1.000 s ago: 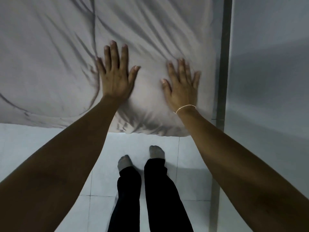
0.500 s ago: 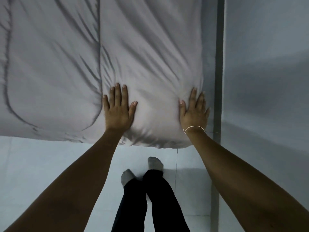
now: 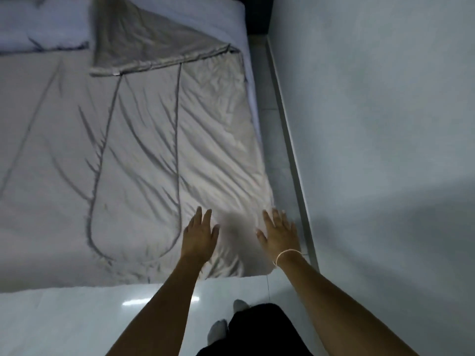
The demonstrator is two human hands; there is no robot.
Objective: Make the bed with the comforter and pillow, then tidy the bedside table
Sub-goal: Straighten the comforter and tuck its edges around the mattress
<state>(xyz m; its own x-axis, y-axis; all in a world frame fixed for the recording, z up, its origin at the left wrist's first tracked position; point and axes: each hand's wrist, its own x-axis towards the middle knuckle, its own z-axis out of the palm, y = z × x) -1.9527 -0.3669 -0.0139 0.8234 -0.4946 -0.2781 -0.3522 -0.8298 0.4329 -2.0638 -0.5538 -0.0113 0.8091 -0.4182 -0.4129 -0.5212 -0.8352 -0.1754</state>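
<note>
Both hands, left hand (image 3: 199, 233) and right hand (image 3: 279, 233), lie flat with fingers spread, gripping nothing, on the comforter (image 3: 159, 155) at its 5 o'clock corner. A pillow (image 3: 43, 29) sits at 11 o'clock, cut off. Motion blurs the fingertips.

No readable text, labels, brands, numbers or signs anywhere in the view.
</note>
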